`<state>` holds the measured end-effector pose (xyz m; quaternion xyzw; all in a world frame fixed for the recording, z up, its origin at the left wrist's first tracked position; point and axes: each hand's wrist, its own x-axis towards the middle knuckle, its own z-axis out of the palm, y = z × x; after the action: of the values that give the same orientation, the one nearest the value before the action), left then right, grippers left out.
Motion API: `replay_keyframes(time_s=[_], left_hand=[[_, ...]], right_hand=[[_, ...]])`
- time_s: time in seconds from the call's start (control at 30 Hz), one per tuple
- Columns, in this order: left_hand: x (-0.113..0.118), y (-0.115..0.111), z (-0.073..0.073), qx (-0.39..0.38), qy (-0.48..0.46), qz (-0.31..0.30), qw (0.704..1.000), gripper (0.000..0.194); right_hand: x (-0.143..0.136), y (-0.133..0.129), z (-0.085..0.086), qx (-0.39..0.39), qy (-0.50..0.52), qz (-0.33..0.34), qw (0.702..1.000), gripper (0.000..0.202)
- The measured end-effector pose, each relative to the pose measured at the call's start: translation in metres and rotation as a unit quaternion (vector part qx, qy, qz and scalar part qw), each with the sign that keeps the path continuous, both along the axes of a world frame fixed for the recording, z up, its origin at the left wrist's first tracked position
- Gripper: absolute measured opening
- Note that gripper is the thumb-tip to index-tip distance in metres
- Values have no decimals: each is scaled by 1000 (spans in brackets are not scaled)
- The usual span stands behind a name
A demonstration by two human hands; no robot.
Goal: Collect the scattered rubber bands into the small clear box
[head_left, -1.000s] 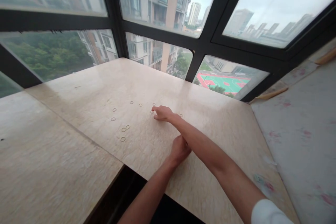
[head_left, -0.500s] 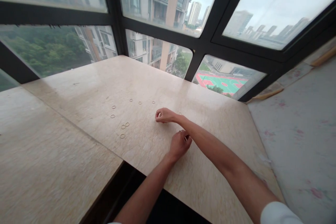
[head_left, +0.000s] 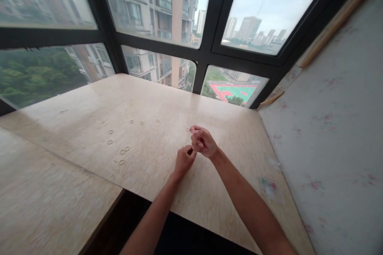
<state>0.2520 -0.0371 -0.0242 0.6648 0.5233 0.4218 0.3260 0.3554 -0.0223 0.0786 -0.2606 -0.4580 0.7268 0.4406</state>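
Observation:
Several thin, pale gold rings (head_left: 122, 162) lie spread out on the marble-patterned countertop (head_left: 143, 171), to the left of my hands. My right hand (head_left: 204, 142) is closed above the counter, thumb and forefinger pinching what appears to be another thin ring (head_left: 192, 130). Just left of those fingertips, a small ring (head_left: 187, 129) rests on the stone. Below and slightly left, my left hand (head_left: 184, 160) rests on the counter with its fingers curled together, close against my right hand. Whatever lies inside the left fingers is hidden.
A small clear plastic packet (head_left: 271, 187) with coloured print lies by the flowered wall (head_left: 323, 147) on the right. Dark window frames (head_left: 203, 57) border the counter's far edge. At the front, a dark recess (head_left: 128, 215) opens below the counter's edge.
The view has turned to the right, bringing the packet into sight. My right hand has moved right across the counter, from near the rings to beside my left hand, which stays curled.

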Motion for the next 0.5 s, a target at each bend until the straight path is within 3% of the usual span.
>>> replay_keyframes(time_s=[0.17,0.3,0.5], left_hand=[[1,1,-1,-1,-59,-3,998,23],[2,1,-2,-37,-77,11,996,26],[2,0,3,-56,-85,28,994,28]], right_hand=[[37,-45,0,-73,14,-129,989,22],[67,-85,0,-142,36,-263,954,29],[107,-150,-5,-118,-13,-422,899,29]])
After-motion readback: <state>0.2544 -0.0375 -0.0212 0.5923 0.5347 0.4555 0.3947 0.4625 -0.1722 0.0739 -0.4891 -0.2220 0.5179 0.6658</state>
